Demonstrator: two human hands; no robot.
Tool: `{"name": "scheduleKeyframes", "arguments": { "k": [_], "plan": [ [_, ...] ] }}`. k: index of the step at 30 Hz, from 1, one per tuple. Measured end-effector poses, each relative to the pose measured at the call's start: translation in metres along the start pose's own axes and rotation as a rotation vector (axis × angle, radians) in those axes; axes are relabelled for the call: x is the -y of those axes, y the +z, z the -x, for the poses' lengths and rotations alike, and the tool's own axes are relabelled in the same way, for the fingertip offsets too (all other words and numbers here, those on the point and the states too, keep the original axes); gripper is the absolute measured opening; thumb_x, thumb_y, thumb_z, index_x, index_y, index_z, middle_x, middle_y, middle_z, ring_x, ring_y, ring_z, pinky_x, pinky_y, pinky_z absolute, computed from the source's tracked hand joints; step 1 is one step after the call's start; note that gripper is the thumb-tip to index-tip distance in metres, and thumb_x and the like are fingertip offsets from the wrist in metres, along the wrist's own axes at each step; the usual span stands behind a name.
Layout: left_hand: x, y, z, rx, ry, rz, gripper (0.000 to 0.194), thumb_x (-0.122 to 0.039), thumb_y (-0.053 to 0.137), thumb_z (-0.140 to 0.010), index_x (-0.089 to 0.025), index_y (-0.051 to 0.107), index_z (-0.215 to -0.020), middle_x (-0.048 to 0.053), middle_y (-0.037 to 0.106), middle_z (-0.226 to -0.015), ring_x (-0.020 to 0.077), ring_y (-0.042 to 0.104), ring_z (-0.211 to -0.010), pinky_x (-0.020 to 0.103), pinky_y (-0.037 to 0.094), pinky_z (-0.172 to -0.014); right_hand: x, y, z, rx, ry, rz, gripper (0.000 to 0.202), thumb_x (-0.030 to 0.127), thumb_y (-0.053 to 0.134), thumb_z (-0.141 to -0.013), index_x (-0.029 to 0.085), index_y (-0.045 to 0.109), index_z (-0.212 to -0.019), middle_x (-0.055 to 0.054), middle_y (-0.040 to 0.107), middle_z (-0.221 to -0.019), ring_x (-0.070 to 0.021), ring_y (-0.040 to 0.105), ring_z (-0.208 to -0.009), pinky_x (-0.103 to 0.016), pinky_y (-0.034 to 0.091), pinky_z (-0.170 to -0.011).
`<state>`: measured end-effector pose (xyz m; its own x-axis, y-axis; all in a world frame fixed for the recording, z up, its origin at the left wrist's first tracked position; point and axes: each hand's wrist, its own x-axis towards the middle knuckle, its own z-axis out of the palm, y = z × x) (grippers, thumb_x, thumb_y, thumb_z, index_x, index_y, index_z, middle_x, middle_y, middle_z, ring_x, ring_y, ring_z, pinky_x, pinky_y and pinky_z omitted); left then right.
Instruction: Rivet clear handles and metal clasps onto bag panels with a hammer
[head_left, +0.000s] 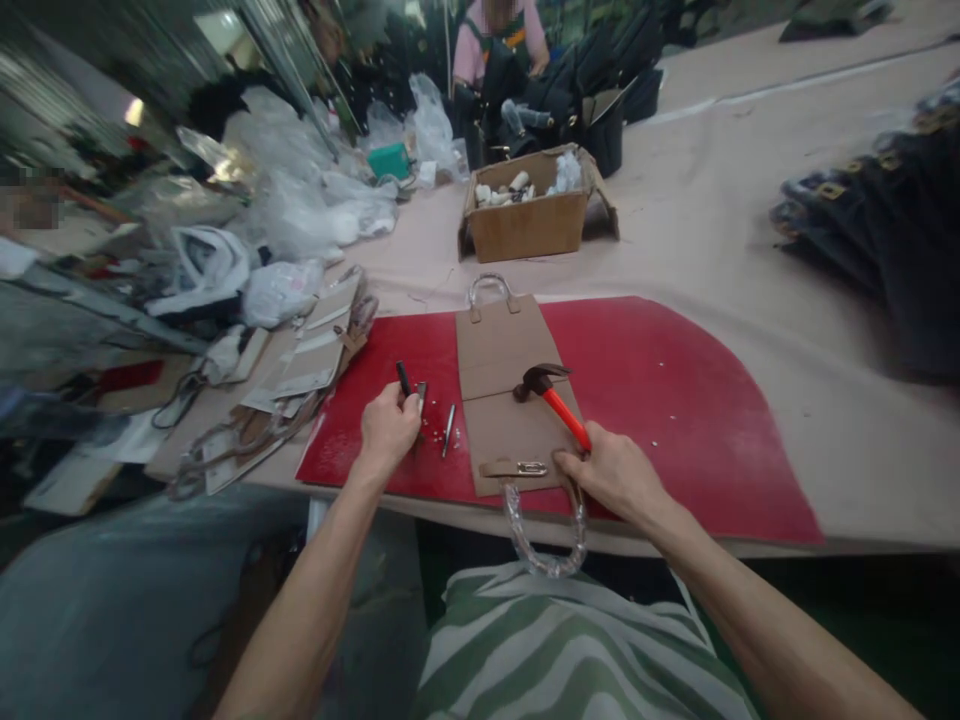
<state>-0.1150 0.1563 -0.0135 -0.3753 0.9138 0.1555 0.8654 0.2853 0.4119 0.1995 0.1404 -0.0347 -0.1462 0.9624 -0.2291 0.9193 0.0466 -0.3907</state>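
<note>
Spreading across a long pale workbench (712, 230), a red cutting mat (660, 400) is lying in front of a person in a green-and-white striped top, and a flattened brown bag panel (499, 350) is resting on it with a clear plastic handle at each end, two in all. The right hand (619, 475) is curling its fingers closed around the orange handle of a hammer (555, 395), whose dark head is hovering over the middle of the panel. The left hand (388, 425) is resting on the mat just left of the panel, fingers bunched shut on a thin dark punch (403, 378) standing up out of the fist. A small metal tool (448, 428) is lying loose on the mat between that hand and the panel. A metal clasp (525, 468) is sitting at the panel's near edge, just beside the right hand. Farther back, an open cardboard box (525, 225) is holding white rolls and clear wrapping. Stacked dark bags (885, 230) are piling up on the right, while plastic wrappings (300, 210) are heaped on the left. Another person in pink is working at the far end.
</note>
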Motion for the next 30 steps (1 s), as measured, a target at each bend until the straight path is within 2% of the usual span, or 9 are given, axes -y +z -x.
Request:
{"name": "scheduleKeyframes", "arguments": {
  "k": [4,8,11,13,15,18,22,26,30],
  "plan": [
    [0.027,-0.017,-0.021,0.176,-0.104,-0.403,0.029,-0.031,0.045,-0.086,-0.016,0.068,-0.096,0.016,0.073,-0.095,0.0295,0.068,-0.094,0.034,0.049,-0.078,-0.004,0.003,-0.005,0.031,-0.006,0.017,0.031,0.048,0.048,-0.084,0.018,0.055,-0.088,-0.009,0.065,-0.07,-0.0248,0.062,-0.067,-0.03,0.029,-0.055],
    [0.045,-0.023,-0.026,0.237,-0.136,-0.472,0.028,-0.031,0.048,-0.086,-0.015,0.068,-0.096,0.017,0.072,-0.096,0.0292,0.068,-0.096,0.033,0.048,-0.079,-0.004,0.003,-0.009,0.042,0.002,0.011,0.032,0.048,0.048,-0.084,0.018,0.057,-0.09,-0.01,0.066,-0.073,-0.0254,0.063,-0.068,-0.03,0.03,-0.056],
    [0.042,-0.023,-0.014,0.208,-0.088,-0.519,0.031,-0.032,0.047,-0.088,-0.012,0.067,-0.102,0.02,0.069,-0.102,0.032,0.065,-0.098,0.037,0.048,-0.08,-0.002,0.001,-0.007,0.018,0.005,0.004,0.031,0.047,0.05,-0.083,0.018,0.058,-0.09,-0.01,0.066,-0.074,-0.0252,0.062,-0.069,-0.03,0.03,-0.056],
    [0.029,-0.018,0.003,0.113,0.039,-0.525,0.032,-0.032,0.044,-0.091,-0.012,0.065,-0.105,0.019,0.066,-0.104,0.0316,0.064,-0.096,0.039,0.048,-0.079,-0.001,0.001,-0.005,0.006,0.007,-0.004,0.031,0.046,0.052,-0.082,0.017,0.059,-0.089,-0.01,0.066,-0.073,-0.0245,0.061,-0.068,-0.03,0.03,-0.056],
    [0.008,-0.009,0.028,0.081,0.266,-0.411,0.029,-0.033,0.043,-0.094,-0.015,0.065,-0.103,0.014,0.065,-0.101,0.0266,0.063,-0.09,0.036,0.048,-0.078,-0.001,0.001,-0.004,-0.005,0.004,-0.012,0.029,0.045,0.053,-0.081,0.017,0.059,-0.089,-0.009,0.066,-0.073,-0.0233,0.061,-0.067,-0.03,0.03,-0.056],
    [-0.028,0.011,0.069,0.249,0.641,-0.19,0.018,-0.031,0.048,-0.094,-0.02,0.063,-0.097,0.007,0.064,-0.096,0.0205,0.06,-0.088,0.032,0.047,-0.08,-0.001,0.003,-0.003,-0.014,0.009,-0.019,0.028,0.043,0.053,-0.081,0.018,0.059,-0.089,-0.008,0.065,-0.073,-0.0219,0.059,-0.066,-0.03,0.03,-0.056],
    [-0.058,0.028,0.096,0.392,0.833,-0.272,0.012,-0.014,0.05,-0.089,-0.019,0.058,-0.096,0.007,0.06,-0.094,0.0229,0.054,-0.088,0.035,0.046,-0.076,0.0,0.003,-0.003,-0.017,0.016,-0.018,0.028,0.044,0.054,-0.08,0.018,0.059,-0.088,-0.007,0.065,-0.073,-0.0213,0.058,-0.066,-0.029,0.029,-0.055],
    [-0.05,0.026,0.088,0.458,1.002,-0.319,0.023,-0.004,0.046,-0.083,-0.016,0.058,-0.098,0.009,0.059,-0.095,0.0233,0.054,-0.088,0.036,0.048,-0.075,0.0,0.001,-0.003,-0.018,-0.009,-0.031,0.027,0.044,0.056,-0.079,0.018,0.059,-0.088,-0.007,0.065,-0.075,-0.0207,0.059,-0.068,-0.029,0.03,-0.056],
    [-0.021,0.024,0.076,0.463,1.193,-0.1,0.033,-0.004,0.038,-0.087,-0.017,0.061,-0.108,0.012,0.063,-0.106,0.0209,0.057,-0.1,0.036,0.051,-0.087,0.0,0.0,-0.001,-0.025,-0.013,-0.037,0.027,0.043,0.057,-0.079,0.018,0.059,-0.088,-0.007,0.065,-0.075,-0.0208,0.059,-0.067,-0.029,0.031,-0.056]
  ]
}}
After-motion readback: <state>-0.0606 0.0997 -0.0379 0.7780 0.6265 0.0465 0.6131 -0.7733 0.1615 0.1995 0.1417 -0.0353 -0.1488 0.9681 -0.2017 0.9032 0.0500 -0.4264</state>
